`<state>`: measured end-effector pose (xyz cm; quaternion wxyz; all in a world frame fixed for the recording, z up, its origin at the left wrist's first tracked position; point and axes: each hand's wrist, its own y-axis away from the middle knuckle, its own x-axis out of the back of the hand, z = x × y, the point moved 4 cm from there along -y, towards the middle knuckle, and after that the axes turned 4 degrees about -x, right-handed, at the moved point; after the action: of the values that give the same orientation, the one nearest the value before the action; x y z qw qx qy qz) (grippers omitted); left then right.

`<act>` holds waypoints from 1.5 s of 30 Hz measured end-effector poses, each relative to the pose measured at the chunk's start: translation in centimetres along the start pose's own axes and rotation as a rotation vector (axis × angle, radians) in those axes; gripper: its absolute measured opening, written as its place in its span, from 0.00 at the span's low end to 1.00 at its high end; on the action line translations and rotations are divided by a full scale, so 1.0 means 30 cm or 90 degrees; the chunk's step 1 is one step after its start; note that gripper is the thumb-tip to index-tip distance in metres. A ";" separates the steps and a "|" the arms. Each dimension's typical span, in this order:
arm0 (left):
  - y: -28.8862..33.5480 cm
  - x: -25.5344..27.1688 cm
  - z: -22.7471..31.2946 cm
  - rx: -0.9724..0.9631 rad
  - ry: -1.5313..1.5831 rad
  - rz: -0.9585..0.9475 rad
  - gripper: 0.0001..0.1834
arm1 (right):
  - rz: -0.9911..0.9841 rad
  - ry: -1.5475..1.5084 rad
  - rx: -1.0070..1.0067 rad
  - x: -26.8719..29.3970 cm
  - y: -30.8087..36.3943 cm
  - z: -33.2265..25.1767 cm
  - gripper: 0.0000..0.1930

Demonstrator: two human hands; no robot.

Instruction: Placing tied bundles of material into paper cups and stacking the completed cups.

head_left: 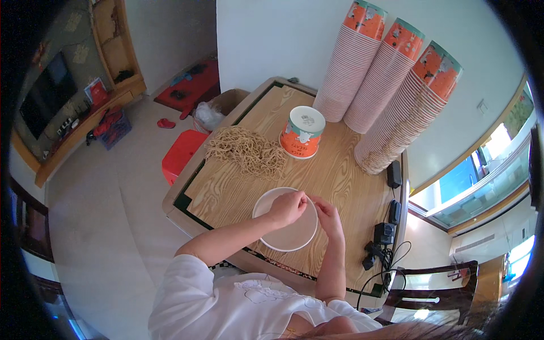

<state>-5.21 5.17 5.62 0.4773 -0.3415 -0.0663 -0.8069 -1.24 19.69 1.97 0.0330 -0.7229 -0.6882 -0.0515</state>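
Two hands: the left hand point(289, 208) is over the bowl point(290, 237), the right hand point(328, 218) at the bowl's right side; their fingertips come close together near the rim.
Fingers: curled and narrow on both hands; whether anything is pinched between them, I cannot tell.
Bowl: white, round, open side up on the worktop point(218, 195), near the edge by the person.
Strands point(246, 152): a loose tan tangle, beyond the bowl and to its left.
Tub point(306, 141): orange and green, bottom up, beyond the bowl, just beside the strands.
Stacks point(381, 79): three tall columns of nested tubs, beyond the bowl and to its right; thin tan lengths run along the rightmost.
Adapters point(384, 233): black, with cables, right of the bowl.
Stool point(182, 156): red, on the floor left of the bowl, past the worktop.
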 end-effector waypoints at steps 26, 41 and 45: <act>-0.005 -0.001 -0.007 -0.020 0.009 0.024 0.05 | -0.042 -0.339 -0.101 -0.023 -0.060 0.108 0.11; -0.002 0.025 -0.021 0.007 -0.018 0.056 0.07 | -0.071 -0.429 -0.115 -0.047 -0.067 0.091 0.11; 0.002 0.024 -0.014 -0.034 0.004 0.088 0.06 | -0.055 -0.441 -0.099 -0.045 -0.057 0.071 0.12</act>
<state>-5.60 4.44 5.74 0.5226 -0.3555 -0.0193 -0.7747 -2.96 18.69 -0.34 -0.2599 -0.6680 -0.6825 0.1430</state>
